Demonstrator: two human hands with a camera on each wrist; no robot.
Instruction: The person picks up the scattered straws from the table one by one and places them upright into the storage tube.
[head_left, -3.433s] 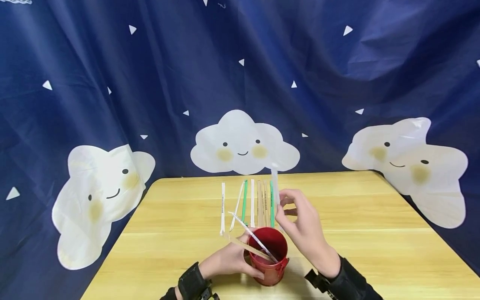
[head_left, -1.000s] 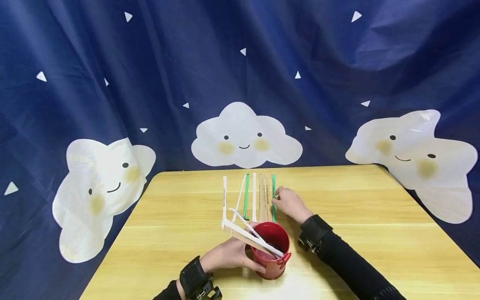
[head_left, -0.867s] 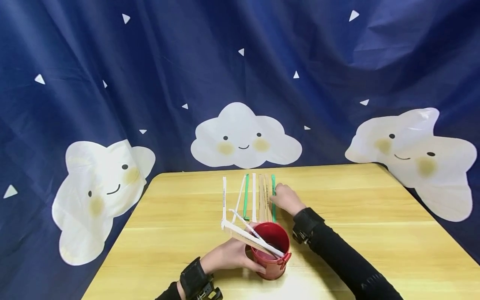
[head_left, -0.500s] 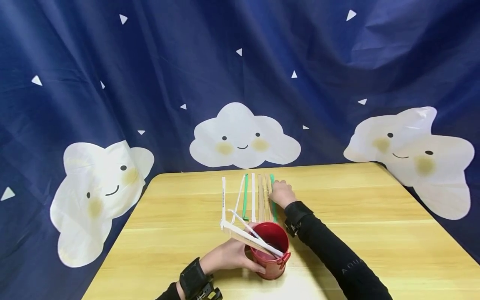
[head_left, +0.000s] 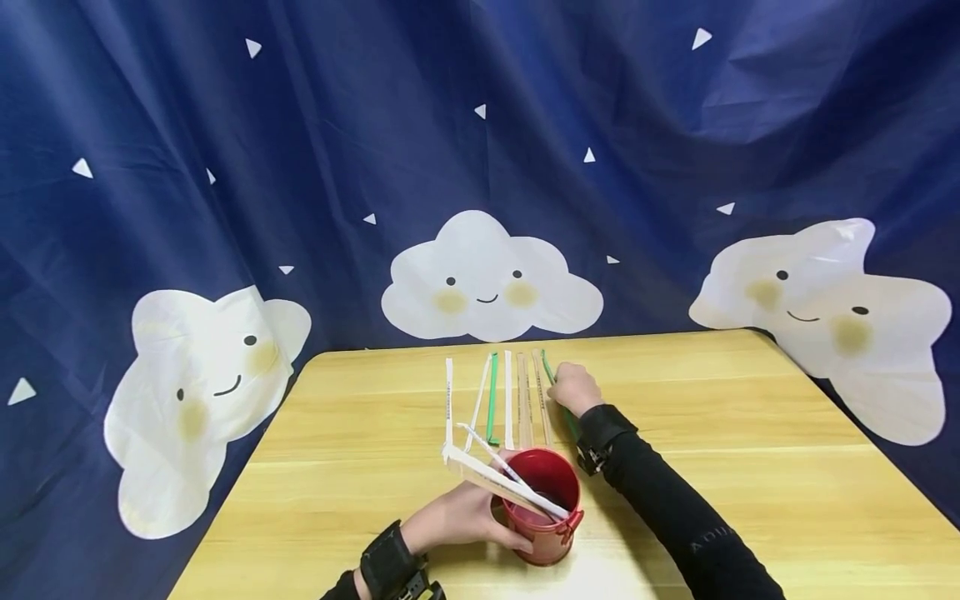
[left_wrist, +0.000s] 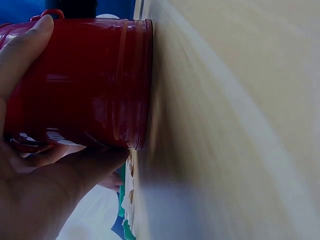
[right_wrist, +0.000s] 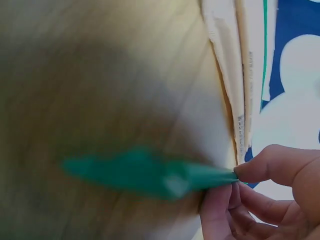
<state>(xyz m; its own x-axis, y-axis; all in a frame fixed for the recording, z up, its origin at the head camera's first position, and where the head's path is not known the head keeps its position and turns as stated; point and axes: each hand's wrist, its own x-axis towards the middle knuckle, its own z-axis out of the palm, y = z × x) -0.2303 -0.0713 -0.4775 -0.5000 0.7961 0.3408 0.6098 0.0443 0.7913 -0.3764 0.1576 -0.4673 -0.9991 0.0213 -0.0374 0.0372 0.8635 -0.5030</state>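
Observation:
My left hand (head_left: 459,515) holds a small red bucket (head_left: 543,546) from its left side, the thumb across the front. In the left wrist view the bucket stands upright on the table. Leaning out of it to the left are a thin white straw (head_left: 489,447), a wider white-wrapped straw (head_left: 463,457) and a tan-wrapped one (head_left: 491,480). My right hand (head_left: 576,390) pinches a green-wrapped straw (right_wrist: 135,172) between thumb and fingers, at the right end of a row of straws. The green straw slants, its near end angled right, partly hidden by the hand.
Lying behind the bucket are white-wrapped straws (head_left: 448,400), another green straw (head_left: 492,400) and tan-wrapped straws (head_left: 524,408). The light wooden table (head_left: 712,442) ends at a dark blue curtain (head_left: 337,125) printed with clouds.
A pale straw held by my right hand earlier is gone from it; a wide white one now leans in the bucket. That hand has since pinched the green straw, whose near end swung right.

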